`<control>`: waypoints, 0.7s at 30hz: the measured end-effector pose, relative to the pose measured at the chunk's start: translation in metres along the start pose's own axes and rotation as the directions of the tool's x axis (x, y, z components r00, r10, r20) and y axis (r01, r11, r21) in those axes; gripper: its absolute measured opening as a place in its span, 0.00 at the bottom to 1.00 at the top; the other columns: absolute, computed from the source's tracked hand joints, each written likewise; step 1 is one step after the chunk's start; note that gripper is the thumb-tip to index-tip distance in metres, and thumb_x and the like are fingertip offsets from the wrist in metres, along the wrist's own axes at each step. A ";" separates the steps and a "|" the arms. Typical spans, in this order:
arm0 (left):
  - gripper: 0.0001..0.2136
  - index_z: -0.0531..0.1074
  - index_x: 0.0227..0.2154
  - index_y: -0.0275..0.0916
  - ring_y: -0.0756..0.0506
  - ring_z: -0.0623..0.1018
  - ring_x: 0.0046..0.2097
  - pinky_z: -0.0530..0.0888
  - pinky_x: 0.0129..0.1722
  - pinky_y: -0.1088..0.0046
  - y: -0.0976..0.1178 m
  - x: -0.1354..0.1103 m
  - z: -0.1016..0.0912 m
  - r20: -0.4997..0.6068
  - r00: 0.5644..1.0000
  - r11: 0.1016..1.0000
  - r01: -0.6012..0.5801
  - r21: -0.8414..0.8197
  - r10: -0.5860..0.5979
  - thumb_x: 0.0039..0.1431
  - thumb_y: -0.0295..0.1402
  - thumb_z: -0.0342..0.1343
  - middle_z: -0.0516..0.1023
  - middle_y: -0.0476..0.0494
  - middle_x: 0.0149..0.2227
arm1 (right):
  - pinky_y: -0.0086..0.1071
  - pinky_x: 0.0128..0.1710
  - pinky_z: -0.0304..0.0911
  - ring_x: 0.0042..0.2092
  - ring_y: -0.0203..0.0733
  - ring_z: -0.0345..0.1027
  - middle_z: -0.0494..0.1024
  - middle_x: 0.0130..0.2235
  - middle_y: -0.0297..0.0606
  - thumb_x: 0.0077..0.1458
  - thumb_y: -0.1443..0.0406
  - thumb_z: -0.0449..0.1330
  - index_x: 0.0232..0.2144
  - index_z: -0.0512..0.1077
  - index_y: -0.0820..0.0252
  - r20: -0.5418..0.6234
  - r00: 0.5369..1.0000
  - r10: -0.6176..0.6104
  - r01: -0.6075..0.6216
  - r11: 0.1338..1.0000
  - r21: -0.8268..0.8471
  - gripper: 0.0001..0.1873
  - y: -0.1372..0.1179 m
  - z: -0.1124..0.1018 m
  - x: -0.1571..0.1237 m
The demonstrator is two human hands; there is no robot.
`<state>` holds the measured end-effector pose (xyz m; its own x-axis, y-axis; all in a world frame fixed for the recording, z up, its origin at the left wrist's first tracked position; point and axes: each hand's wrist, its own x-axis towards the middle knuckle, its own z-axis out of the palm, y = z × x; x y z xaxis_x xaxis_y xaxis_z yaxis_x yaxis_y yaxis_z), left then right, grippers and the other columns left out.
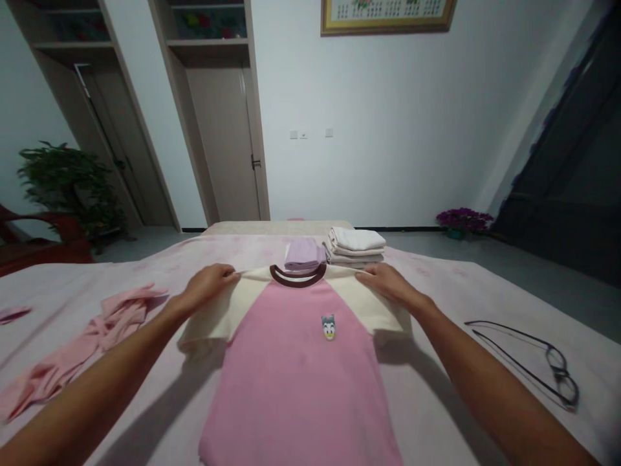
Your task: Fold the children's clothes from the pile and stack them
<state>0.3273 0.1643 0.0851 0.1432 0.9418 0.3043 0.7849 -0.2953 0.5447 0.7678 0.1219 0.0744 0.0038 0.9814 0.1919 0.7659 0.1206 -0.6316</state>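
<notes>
A pink T-shirt (301,382) with cream sleeves, a brown collar and a small duck-face patch is spread between my hands, its front facing up. My left hand (213,283) pinches the cream sleeve near the left shoulder. At the opposite shoulder, my right hand (388,283) grips the other cream sleeve. The collar end is lifted off the cloth, and shadows fall under both sleeves. The lower hem runs past the bottom of the view. Just beyond the collar lies a folded lilac garment (304,254).
A stack of folded white and beige clothes (356,244) stands behind my right hand. Crumpled pink clothing (97,343) lies on the left of the pale pink cloth (436,291). Black-framed glasses (557,372) rest at the right. A plant (70,188) stands far left.
</notes>
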 end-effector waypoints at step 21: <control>0.22 0.69 0.60 0.36 0.39 0.69 0.63 0.64 0.64 0.62 -0.024 -0.009 0.168 0.144 0.971 0.914 -0.230 0.336 0.191 0.70 0.39 0.44 0.71 0.35 0.62 | 0.35 0.39 0.67 0.37 0.46 0.74 0.82 0.35 0.44 0.59 0.46 0.56 0.31 0.79 0.60 0.211 0.950 0.232 -0.243 0.970 0.030 0.24 0.103 0.039 0.041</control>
<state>0.4085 0.1897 -0.0617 0.3760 0.8810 0.2871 0.8865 -0.4322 0.1654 0.8218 0.1803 -0.0118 0.0453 0.9914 -0.1225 0.7227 -0.1172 -0.6812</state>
